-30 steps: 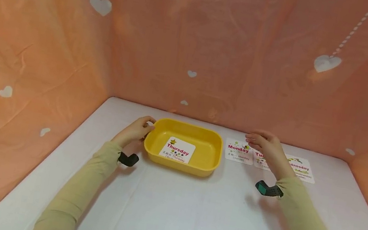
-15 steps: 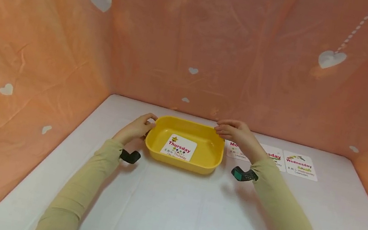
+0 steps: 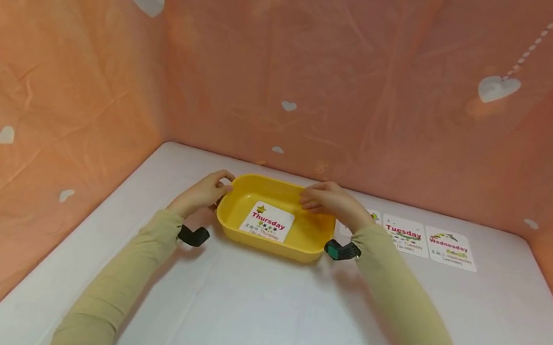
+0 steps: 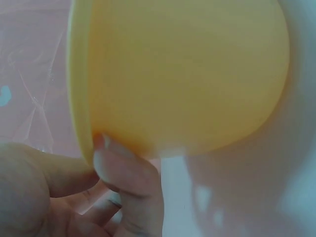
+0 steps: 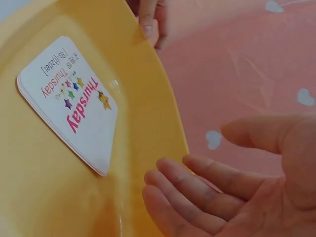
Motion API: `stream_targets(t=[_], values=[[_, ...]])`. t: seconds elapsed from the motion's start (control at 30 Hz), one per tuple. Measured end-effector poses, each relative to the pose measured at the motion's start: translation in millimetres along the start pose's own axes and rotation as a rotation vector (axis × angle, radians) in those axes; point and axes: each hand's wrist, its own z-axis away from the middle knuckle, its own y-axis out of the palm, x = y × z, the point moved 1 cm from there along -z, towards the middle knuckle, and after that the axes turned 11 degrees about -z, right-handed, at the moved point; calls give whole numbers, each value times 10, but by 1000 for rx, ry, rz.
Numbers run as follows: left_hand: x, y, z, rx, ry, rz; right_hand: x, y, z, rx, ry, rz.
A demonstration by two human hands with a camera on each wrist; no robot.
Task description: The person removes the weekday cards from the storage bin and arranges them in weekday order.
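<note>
A yellow plastic basin [image 3: 242, 242] stands near the back of the table. My left hand [image 3: 203, 192] pinches its left rim between thumb and finger, seen closely in the left wrist view. Inside lies a small stack of white cards with "Thursday" [image 3: 267, 222] on top; the right wrist view shows the stack's several edges. My right hand [image 3: 333, 203] reaches over the basin's right end, its fingers loosely extended and thumb apart, holding nothing. In the right wrist view its fingertips [image 5: 170, 165] overlap the basin's wall, short of the cards.
To the basin's right, a row of cards lies on the white table [image 3: 251, 316]: a Monday card [image 3: 343, 230] mostly hidden by my right hand and wrist, a Tuesday card [image 3: 403, 232] and a Wednesday card [image 3: 449, 247]. Orange cloth [image 3: 301, 66] with white hearts rises behind and at both sides.
My right hand has moved left from above the laid-out cards to over the basin, uncovering the Tuesday and Wednesday cards. The left hand stays on the rim.
</note>
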Motion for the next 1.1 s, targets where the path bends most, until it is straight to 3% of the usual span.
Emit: stream_targets(t=[0.23, 0.47, 0.87, 1.1], values=[[25, 11, 45, 15, -24, -6, -25, 191, -133, 40, 67, 65], [29, 8, 3, 4, -15, 16, -54, 212, -171, -23, 127, 127], [35, 7, -6, 3, -20, 12, -59, 270, -236, -80, 214, 119], [12, 22, 10, 11, -27, 3, -99, 256, -244, -44, 234, 107]])
